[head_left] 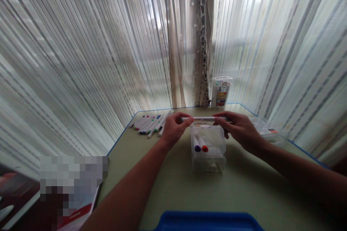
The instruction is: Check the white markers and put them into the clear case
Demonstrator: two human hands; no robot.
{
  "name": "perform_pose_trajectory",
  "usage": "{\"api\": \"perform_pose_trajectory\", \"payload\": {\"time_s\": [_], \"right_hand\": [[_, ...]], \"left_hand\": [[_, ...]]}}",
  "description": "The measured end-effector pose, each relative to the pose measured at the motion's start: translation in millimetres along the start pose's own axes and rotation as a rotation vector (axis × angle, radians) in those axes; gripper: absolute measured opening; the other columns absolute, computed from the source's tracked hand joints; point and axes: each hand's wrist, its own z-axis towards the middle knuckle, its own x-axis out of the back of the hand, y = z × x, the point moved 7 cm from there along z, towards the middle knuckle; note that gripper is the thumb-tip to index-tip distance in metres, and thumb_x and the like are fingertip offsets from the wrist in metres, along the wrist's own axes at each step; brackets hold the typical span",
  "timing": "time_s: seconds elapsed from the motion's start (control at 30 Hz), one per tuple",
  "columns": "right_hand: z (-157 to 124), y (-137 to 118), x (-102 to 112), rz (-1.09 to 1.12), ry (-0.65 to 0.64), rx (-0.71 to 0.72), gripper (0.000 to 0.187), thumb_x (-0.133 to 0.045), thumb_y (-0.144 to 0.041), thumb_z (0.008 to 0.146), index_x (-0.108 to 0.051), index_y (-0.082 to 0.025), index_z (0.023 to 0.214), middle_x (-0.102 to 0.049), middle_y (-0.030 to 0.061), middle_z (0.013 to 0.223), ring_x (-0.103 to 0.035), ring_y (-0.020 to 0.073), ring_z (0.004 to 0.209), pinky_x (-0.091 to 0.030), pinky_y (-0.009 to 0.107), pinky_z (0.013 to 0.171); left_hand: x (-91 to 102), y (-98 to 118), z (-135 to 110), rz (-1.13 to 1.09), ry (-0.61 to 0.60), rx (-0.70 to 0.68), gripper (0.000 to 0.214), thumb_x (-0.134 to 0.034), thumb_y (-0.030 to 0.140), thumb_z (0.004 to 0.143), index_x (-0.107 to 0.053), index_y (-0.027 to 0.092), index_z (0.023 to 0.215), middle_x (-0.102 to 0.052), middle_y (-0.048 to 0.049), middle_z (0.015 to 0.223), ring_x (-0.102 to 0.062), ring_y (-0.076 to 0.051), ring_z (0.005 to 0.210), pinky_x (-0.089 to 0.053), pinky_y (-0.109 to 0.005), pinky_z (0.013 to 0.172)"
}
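A white marker [204,118] is held level between my two hands, above the far end of a clear plastic box. My left hand [175,127] pinches its left end. At the other end, the fingers of my right hand [238,127] close around the marker. Below lies the clear box [208,164], holding a purple-tipped marker [197,148] and an orange-tipped marker [204,148] side by side at its left. Beyond my left hand, a pile of white markers [149,124] with caps of various colours rests on the table, partly hidden by that hand.
On the pale green table [168,184], a clear labelled container [221,92] stands upright at the back. Another clear plastic case [267,129] lies behind my right forearm. A blue tray-like edge [208,220] is at the front. Striped curtains [108,43] hang behind the table.
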Motion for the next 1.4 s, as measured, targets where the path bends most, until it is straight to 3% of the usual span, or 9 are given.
{"api": "perform_pose_trajectory", "payload": {"time_s": [0.47, 0.87, 1.4], "right_hand": [[1.6, 1.1, -0.5, 0.166, -0.018, -0.051, 0.036, -0.064, -0.049, 0.084, -0.064, -0.014, 0.094, -0.07, 0.0051, 0.077, -0.057, 0.0101, 0.04, -0.038, 0.022, 0.033], [0.2, -1.7, 0.8, 0.024, -0.046, 0.011, 0.042, -0.077, -0.049, 0.075, -0.068, -0.013, 0.094, -0.069, 0.0034, 0.073, -0.056, 0.0091, 0.04, -0.042, 0.022, 0.034], [0.6, 1.1, -0.2, -0.002, -0.038, 0.003, 0.044, -0.078, -0.051, 0.073, -0.069, -0.012, 0.091, -0.068, 0.0031, 0.069, -0.055, 0.0088, 0.04, -0.041, 0.021, 0.035]], "left_hand": [[1.0, 4.0, -0.4, -0.07, 0.024, 0.021, 0.026, -0.067, 0.037, 0.079, -0.072, 0.012, 0.086, -0.064, -0.0007, 0.063, -0.047, -0.006, 0.045, -0.033, -0.019, 0.043], [1.6, 3.1, -0.7, -0.015, 0.035, 0.006, 0.024, -0.077, 0.034, 0.073, -0.071, 0.014, 0.084, -0.064, 0.0, 0.064, -0.052, -0.007, 0.051, -0.038, -0.02, 0.048], [1.3, 2.3, -1.2, -0.007, 0.018, -0.006, 0.03, -0.078, 0.039, 0.071, -0.072, 0.013, 0.084, -0.063, 0.0004, 0.062, -0.049, -0.007, 0.049, -0.037, -0.019, 0.046]]}}
